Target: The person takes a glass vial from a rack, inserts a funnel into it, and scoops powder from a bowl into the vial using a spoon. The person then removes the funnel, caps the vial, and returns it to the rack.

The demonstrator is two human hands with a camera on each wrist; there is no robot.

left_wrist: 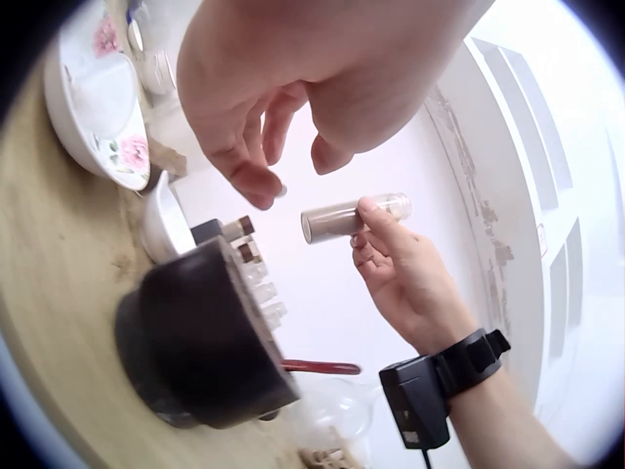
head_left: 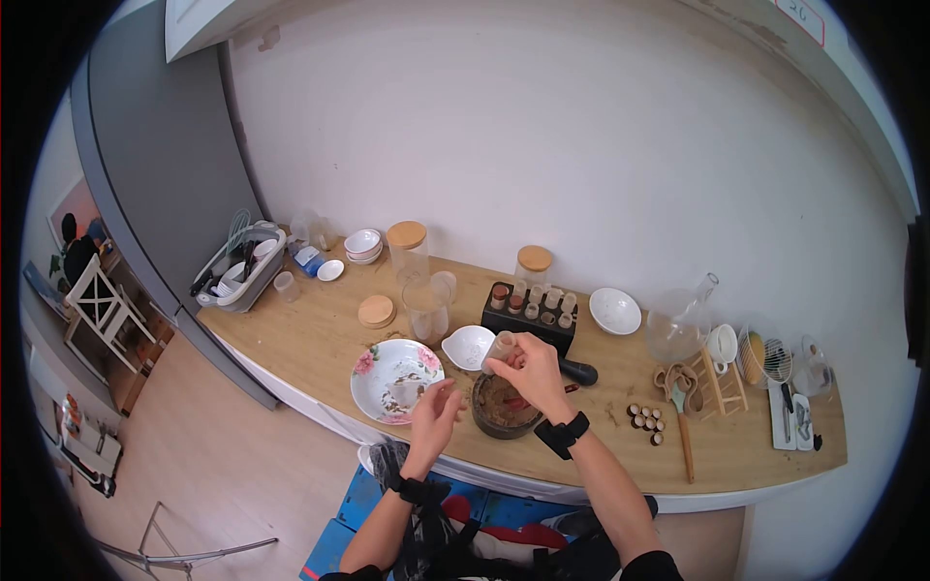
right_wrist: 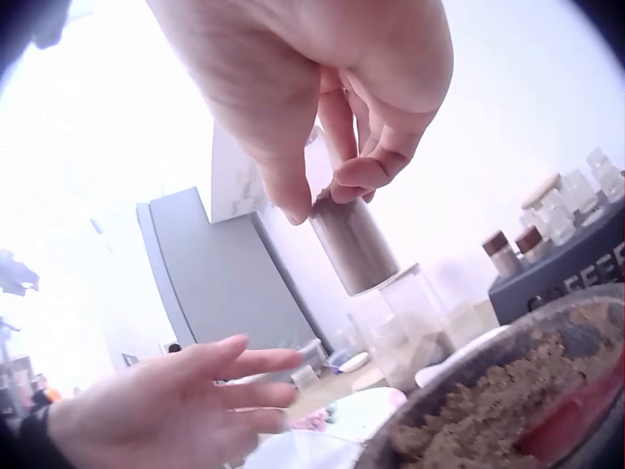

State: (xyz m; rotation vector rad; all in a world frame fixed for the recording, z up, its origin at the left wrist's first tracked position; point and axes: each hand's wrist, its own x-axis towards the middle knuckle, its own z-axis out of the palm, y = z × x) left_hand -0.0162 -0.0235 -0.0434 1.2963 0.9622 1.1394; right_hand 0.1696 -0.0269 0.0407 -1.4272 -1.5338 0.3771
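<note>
My right hand [head_left: 541,378] pinches a small clear glass vial [right_wrist: 356,249] between thumb and fingers, tilted above the mortar. Brown powder fills much of the vial. Below it stands the dark mortar [left_wrist: 210,337], holding more brown powder [right_wrist: 508,391] and a red-handled spoon [left_wrist: 322,367]. My left hand [head_left: 436,418] is in the air left of the mortar, fingers loosely spread and holding nothing. Beside that hand lies a white flowered bowl [head_left: 363,395] with brown bits and a clear plastic piece [head_left: 407,391] inside.
Behind the mortar sits a black rack [head_left: 528,327] of several vials; a white pouring bowl [head_left: 469,349] and clear jar [head_left: 426,315] stand left of it. Rightward are a pestle [head_left: 579,372], several small caps [head_left: 647,423], a wooden-handled spatula [head_left: 685,441] and a glass flask [head_left: 678,329].
</note>
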